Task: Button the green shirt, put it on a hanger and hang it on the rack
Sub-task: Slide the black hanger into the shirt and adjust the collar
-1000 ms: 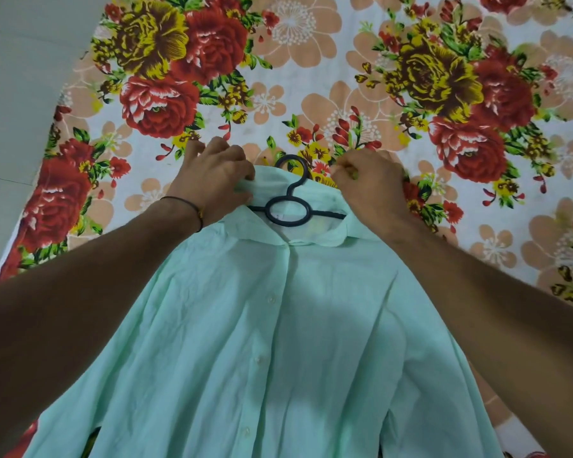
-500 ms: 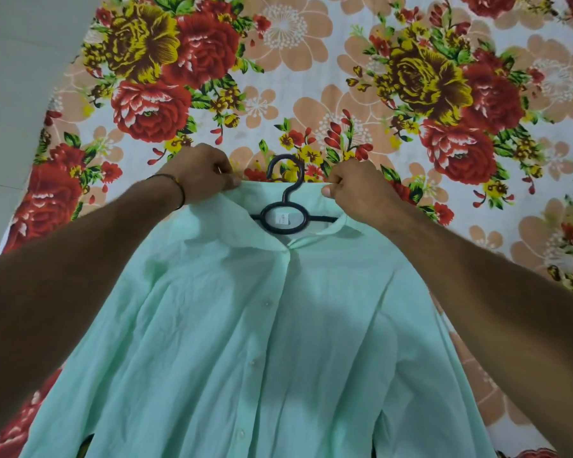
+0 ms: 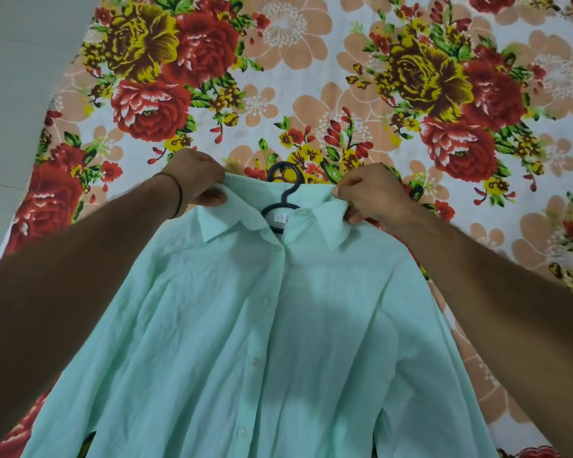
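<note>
we are pinching the shirt (image 3: 245, 325) collar, left hand (image 3: 192, 180) on its left side, right hand (image 3: 368, 196) on its right. the hanger (image 3: 283, 193) is sitting inside the neck, its hook lying on the far sheet (image 3: 311, 77).

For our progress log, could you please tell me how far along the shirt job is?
Done: the green shirt looks buttoned below the collar, and the black hanger sits in its neck. In hand: left hand and right hand pinch the collar ends. Left: hanging it; no rack in view.

Shirt (image 3: 278, 325) is a pale mint green with whitish buttons, hanger (image 3: 283, 190) is black, and the bedsheet (image 3: 311, 77) is white with loud red, yellow and peach flowers.
</note>
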